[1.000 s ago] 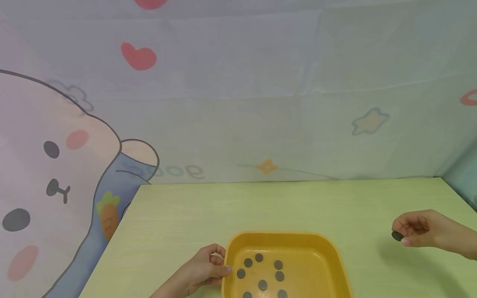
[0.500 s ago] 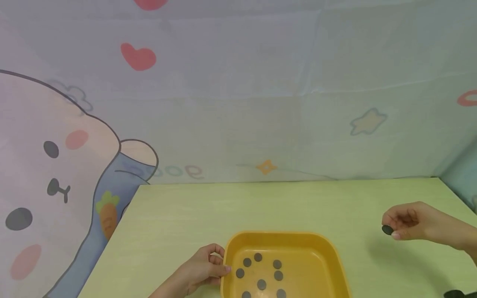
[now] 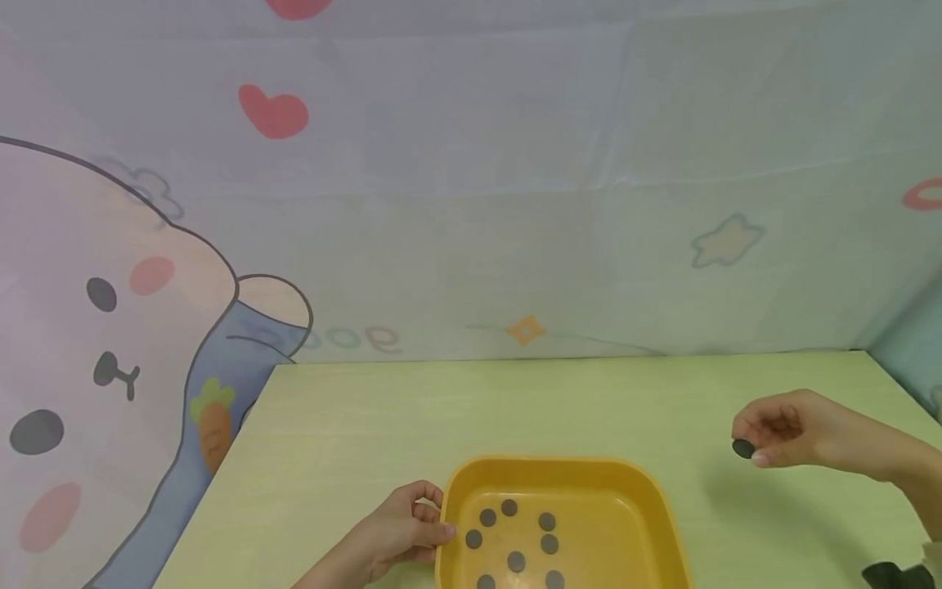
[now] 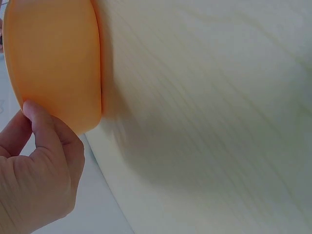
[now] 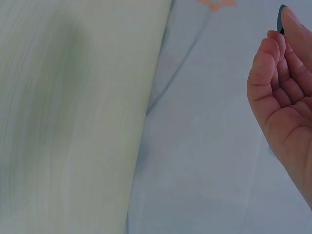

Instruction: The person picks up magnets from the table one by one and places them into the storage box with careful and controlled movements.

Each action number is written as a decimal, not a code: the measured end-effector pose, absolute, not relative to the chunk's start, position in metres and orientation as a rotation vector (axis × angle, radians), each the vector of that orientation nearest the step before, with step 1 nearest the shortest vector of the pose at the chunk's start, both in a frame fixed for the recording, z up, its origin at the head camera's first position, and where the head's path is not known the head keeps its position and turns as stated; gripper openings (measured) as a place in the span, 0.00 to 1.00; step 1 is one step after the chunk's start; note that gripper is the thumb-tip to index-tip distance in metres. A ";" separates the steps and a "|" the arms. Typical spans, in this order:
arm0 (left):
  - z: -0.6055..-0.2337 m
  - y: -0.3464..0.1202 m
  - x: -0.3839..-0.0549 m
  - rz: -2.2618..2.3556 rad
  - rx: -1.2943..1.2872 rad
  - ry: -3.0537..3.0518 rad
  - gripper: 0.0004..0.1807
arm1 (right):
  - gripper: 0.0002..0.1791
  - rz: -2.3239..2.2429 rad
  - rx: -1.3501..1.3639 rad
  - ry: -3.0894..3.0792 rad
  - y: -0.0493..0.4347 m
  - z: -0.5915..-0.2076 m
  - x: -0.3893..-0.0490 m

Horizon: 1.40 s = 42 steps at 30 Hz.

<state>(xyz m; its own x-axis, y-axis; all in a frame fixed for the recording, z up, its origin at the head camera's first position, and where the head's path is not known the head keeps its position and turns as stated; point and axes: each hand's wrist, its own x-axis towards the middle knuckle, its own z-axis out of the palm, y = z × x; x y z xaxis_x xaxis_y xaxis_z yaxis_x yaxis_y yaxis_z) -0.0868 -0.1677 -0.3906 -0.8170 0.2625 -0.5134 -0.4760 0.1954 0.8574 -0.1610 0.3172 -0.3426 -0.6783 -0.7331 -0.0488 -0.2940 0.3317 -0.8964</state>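
Note:
My left hand (image 3: 403, 528) pinches the left rim of a yellow plastic tray (image 3: 607, 528) between thumb and fingers. In the left wrist view, the tray's outer wall (image 4: 56, 58) shows with the thumb and fingers at its rim. Several flat dark grey discs (image 3: 517, 561) lie scattered over the left and middle of the tray floor. Up and to the right of the tray, my right hand (image 3: 805, 429) holds a small black disc (image 3: 743, 448) at its fingertips, above the table. Only the thin edge of that disc (image 5: 281, 19) shows in the right wrist view.
Pale green tabletop (image 3: 412, 417) extends behind and beside the tray, whose near end runs out of the head view. A printed cloth (image 3: 478, 204) hangs behind the table. A dark object (image 3: 894, 575) shows below the right forearm at the lower right.
My right hand has moved left and slightly up in the head view, carrying the black disc nearer the tray. The left hand and the tray stay almost still.

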 end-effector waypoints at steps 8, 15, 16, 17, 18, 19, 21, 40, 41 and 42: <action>-0.391 -0.168 -0.086 1.667 -0.208 1.921 0.15 | 0.08 -1.333 -0.954 2.108 0.305 -0.340 -0.164; -0.393 -0.168 -0.087 1.674 -0.198 1.911 0.16 | 0.08 -1.351 -0.956 2.065 0.297 -0.339 -0.165; -0.393 -0.168 -0.087 1.675 -0.198 1.912 0.16 | 0.08 -1.350 -0.962 2.066 0.295 -0.339 -0.165; -0.393 -0.168 -0.087 1.675 -0.198 1.912 0.16 | 0.09 -1.350 -0.972 2.068 0.294 -0.339 -0.165; -0.393 -0.168 -0.087 1.675 -0.197 1.912 0.16 | 0.09 -1.350 -0.983 2.068 0.293 -0.339 -0.165; -0.393 -0.168 -0.087 1.674 -0.197 1.913 0.16 | 0.09 -1.350 -0.992 2.067 0.291 -0.339 -0.165; -0.393 -0.167 -0.087 1.675 -0.196 1.914 0.16 | 0.10 -1.349 -1.013 2.068 0.289 -0.338 -0.165; -0.391 -0.168 -0.087 1.675 -0.193 1.914 0.15 | 0.11 -1.332 -1.126 2.013 0.270 -0.332 -0.168; -0.392 -0.168 -0.087 1.674 -0.194 1.915 0.15 | 0.11 -1.328 -1.127 2.014 0.270 -0.333 -0.169; -0.392 -0.168 -0.087 1.675 -0.196 1.914 0.15 | 0.11 -1.324 -1.123 2.016 0.268 -0.333 -0.169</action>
